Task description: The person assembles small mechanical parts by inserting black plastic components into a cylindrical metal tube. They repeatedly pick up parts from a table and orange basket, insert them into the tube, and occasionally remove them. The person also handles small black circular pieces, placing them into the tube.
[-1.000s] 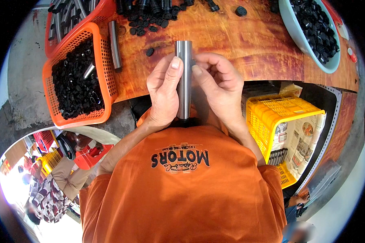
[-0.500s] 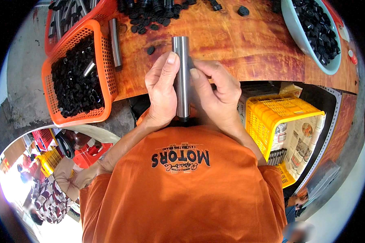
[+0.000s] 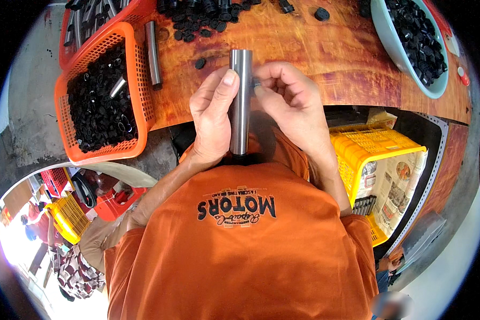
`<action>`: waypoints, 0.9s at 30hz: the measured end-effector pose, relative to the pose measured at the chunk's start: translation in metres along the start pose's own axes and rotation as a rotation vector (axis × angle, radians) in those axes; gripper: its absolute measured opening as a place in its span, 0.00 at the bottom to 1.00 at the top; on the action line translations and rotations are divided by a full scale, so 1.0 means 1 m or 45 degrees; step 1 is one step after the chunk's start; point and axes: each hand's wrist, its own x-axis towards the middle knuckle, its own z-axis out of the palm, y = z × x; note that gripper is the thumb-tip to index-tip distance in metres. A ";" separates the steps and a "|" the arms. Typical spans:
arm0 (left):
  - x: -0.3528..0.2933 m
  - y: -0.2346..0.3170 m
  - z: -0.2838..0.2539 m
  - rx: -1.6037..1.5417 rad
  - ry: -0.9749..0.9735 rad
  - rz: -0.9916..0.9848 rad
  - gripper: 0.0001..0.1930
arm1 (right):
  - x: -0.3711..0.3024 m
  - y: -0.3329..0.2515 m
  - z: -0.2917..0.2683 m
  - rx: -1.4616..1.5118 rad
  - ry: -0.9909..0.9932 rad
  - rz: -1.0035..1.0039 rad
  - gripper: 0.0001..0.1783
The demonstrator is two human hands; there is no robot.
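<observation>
The right hand (image 3: 296, 101) shifts slightly rightward, pinching a small dark piece (image 3: 256, 83) beside the metal tube (image 3: 240, 109) the left hand (image 3: 212, 114) clasps.

Print (image 3: 237, 207) on my orange shirt (image 3: 240, 272), upside down from where I look; big dark block capitals across middle; line of much smaller capitals on edge nearer my hands; slanting script on opposite edge, with tiny lettering around it; paler bars behind script; newspaper (image 3: 397, 184) lining yellow crate (image 3: 376, 141) at my right; pictures among its type, one round, orange-brown; type too small for me to read.
</observation>
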 end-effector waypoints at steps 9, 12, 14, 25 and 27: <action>0.000 0.007 0.002 -0.017 -0.006 -0.026 0.18 | -0.002 0.006 0.010 0.040 0.104 -0.165 0.08; 0.000 0.008 0.000 -0.071 -0.020 -0.076 0.17 | -0.003 0.013 0.011 -0.146 0.171 -0.336 0.10; 0.002 0.006 0.002 -0.153 0.011 -0.105 0.16 | -0.002 0.018 0.013 -0.275 0.218 -0.472 0.12; 0.008 -0.005 -0.012 -0.314 -0.118 -0.194 0.22 | -0.005 0.021 0.022 -0.711 0.251 -0.912 0.18; 0.005 -0.001 -0.009 -0.224 -0.076 -0.197 0.22 | -0.007 0.020 0.022 -0.692 0.263 -0.883 0.17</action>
